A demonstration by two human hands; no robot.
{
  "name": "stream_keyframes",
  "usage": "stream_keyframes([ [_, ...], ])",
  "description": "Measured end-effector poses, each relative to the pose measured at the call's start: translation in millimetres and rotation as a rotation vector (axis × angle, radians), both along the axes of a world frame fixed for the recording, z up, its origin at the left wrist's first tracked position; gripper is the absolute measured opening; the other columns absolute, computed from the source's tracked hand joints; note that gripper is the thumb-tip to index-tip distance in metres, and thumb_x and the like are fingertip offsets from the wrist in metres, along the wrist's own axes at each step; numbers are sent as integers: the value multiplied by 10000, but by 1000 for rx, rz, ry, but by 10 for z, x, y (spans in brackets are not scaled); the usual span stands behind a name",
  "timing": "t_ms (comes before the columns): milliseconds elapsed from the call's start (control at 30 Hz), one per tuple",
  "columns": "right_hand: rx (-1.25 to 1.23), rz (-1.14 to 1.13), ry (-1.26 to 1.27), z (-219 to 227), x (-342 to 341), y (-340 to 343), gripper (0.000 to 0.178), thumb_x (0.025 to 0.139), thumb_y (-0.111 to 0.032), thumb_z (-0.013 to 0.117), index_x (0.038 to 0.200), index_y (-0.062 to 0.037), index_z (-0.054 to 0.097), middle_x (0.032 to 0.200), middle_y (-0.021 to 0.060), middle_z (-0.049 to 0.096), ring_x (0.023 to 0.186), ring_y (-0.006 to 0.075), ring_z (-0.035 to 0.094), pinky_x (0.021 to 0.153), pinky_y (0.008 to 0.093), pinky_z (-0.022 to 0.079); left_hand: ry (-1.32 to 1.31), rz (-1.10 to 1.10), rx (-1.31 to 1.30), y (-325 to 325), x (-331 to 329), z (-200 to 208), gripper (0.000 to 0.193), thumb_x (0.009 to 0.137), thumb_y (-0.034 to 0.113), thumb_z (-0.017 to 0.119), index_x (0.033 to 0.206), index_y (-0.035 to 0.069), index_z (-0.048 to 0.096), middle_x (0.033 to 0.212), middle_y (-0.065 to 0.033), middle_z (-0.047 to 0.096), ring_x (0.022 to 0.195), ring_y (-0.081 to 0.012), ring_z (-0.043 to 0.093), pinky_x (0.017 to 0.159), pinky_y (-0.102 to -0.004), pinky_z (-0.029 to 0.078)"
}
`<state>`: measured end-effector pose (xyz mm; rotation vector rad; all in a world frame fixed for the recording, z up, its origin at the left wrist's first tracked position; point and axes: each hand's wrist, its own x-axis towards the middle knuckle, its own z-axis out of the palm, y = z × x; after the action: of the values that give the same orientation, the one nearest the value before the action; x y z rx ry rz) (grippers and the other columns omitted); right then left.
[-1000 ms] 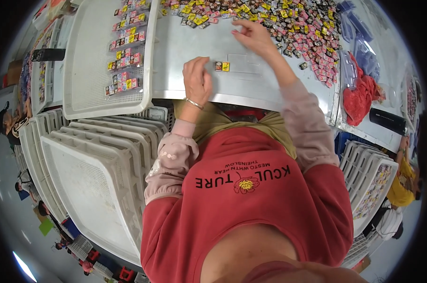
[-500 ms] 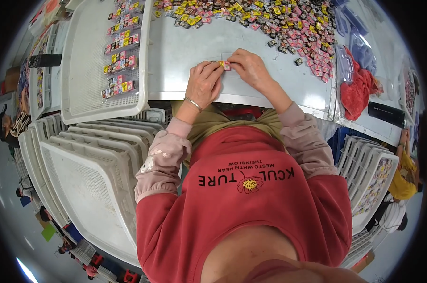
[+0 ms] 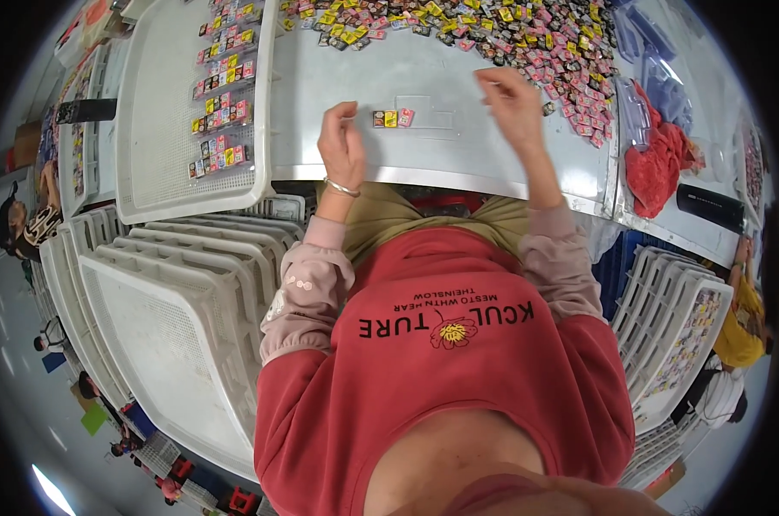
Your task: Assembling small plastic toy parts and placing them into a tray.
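Observation:
A short row of small printed square pieces, dark, yellow and pink [image 3: 393, 119], lies on the pale tabletop [image 3: 329, 73]. The pink one at the right end sits slightly tilted. Around and beside the row, faint straight outlines [image 3: 432, 119] look like a clear plastic part. Just left of the row is my left hand [image 3: 342, 150], its fingers loosely bent and nothing in it. My right hand [image 3: 511, 103], a little blurred, hovers apart from the row, fingers spread toward the big heap of small pieces [image 3: 548, 64]; I see nothing in its grasp.
A white perforated tray [image 3: 161, 138] at the left bears filled clear packs [image 3: 220, 155]. Stacked white trays [image 3: 166, 301] stand below it, and more racks [image 3: 669, 318] on the right. Clear plastic shells [image 3: 656, 95], a red cloth [image 3: 652, 176] and a black box [image 3: 709, 209] lie at right.
Both hands have let go of the small pieces and drawn apart. My left hand moved left; my right hand moved right and away toward the heap. The row now lies uncovered.

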<state>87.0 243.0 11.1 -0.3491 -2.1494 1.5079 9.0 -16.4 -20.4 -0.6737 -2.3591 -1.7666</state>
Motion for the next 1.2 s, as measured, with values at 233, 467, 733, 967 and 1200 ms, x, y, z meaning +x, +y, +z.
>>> stream_keyframes([
  [233,62,63,-44,-37,291,8,147,886,-64,626,1017,-49,691,900,17,651,714,99,602,561,221,485,271,-86,-259,-11,-81,104,327,770,77,648,1091,28,606,1017,-108,630,926,-264,568,794,-341,473],
  [467,348,270,-138,-94,-309,-628,165,825,-64,643,981,-70,697,937,64,650,800,235,628,633,318,512,271,-190,-488,60,-88,136,725,635,271,811,1278,90,531,1138,-68,626,1037,-303,504,909,-411,380],
  [733,773,343,-72,-123,-348,-934,88,770,-105,605,795,-47,666,847,73,586,848,272,570,710,418,500,243,-97,-503,91,-13,56,754,613,256,825,1283,93,520,1103,-42,645,1025,-279,506,892,-400,364],
  [967,763,254,-70,-66,-329,-972,119,748,-92,683,859,-70,648,860,66,570,818,273,541,716,386,467,219,-71,-468,108,-4,45,756,602,214,822,1284,97,515,1117,-33,640,1025,-274,504,893,-397,362],
  [1200,686,345,-117,-23,-417,-893,113,756,-115,653,855,-72,622,849,77,573,870,301,560,737,428,477,214,-67,-473,107,2,52,767,597,221,829,1284,86,513,1096,-44,644,1017,-272,512,889,-397,366],
])
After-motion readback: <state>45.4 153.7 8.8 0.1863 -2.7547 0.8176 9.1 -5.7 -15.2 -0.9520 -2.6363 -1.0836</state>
